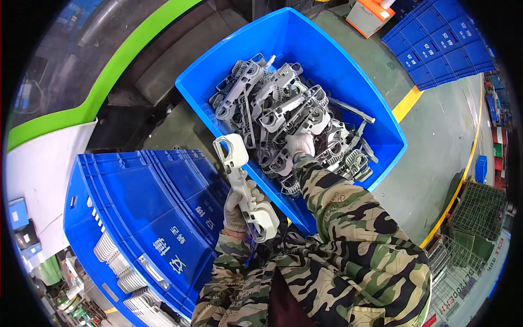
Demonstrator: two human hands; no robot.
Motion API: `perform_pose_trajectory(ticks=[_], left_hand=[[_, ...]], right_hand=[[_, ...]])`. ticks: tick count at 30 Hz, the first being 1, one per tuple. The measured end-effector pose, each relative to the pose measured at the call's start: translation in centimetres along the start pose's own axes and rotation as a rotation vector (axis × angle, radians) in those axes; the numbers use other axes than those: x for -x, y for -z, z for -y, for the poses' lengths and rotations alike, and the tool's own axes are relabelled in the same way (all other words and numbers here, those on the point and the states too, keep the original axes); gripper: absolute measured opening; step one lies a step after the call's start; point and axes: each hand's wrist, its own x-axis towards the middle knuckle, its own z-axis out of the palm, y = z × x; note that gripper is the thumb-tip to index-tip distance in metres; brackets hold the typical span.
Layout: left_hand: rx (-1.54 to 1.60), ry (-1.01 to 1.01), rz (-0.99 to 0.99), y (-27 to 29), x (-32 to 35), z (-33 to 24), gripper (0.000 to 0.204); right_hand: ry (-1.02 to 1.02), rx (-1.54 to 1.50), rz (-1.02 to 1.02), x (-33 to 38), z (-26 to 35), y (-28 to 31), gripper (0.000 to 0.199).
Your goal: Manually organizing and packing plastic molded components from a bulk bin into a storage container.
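A: Largest item first?
B: Blue bin [338, 65], open-topped, rounded corners. Landmark for all places below.
A: Next in size?
B: Blue crates [147, 196], left of the bin on its near side. Pale ribbed parts [117, 261] show at their open side, the one away from the bin. Second group, blue stacked crates [436, 49]: right of the bin, well apart from it.
A: Contents of the bin?
B: Heap of grey parts [272, 87], tangled, lying at mixed angles; ring-like openings and ribbed sections visible.
A: Single pieces?
B: One pale grey part [236, 177], long, an opening at each end. Held tilted at the bin's near left edge, upper end overlapping the rim in view. Contact with the rim: cannot tell.
A: Hands?
B: Both in pale gloves. Left hand [234, 210], just outside the bin: fingers closed around the part's middle. Right hand [300, 144], inside the bin: at the heap, fingers partly hidden. Whether it pinches a piece, cannot tell.
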Motion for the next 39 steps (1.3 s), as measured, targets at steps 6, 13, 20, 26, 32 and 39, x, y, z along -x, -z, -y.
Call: perform_pose_trajectory(ticks=[6,13,20,26,32,39], left_hand=[[0.030,-0.068,0.012,0.3,0.1,-0.9,0.073],[0.008,-0.003,-0.028,0.4,0.7,2.3,0.064],[-0.312,-0.074,-0.161,-0.4,1.4,3.9,0.047],[-0.612,-0.233,-0.265,-6.4,-1.5,6.7,0.034],[-0.773,-0.393,-0.106,-10.3,-1.1,11.6,0.042],[-0.607,-0.270,0.143,-17.1,3.4,10.1,0.068]], right_hand=[[0.034,-0.198,0.471,1.4,0.4,2.6,0.032],[-0.128,-0.286,0.376,2.2,1.4,3.1,0.039],[-0.191,-0.589,0.539,2.9,-3.7,11.3,0.034],[0.281,-0.688,0.957,7.4,-4.2,19.0,0.034],[0.246,-0.753,0.957,11.5,-2.2,21.7,0.044],[-0.063,-1.082,1.140,12.7,-4.2,25.9,0.047]])
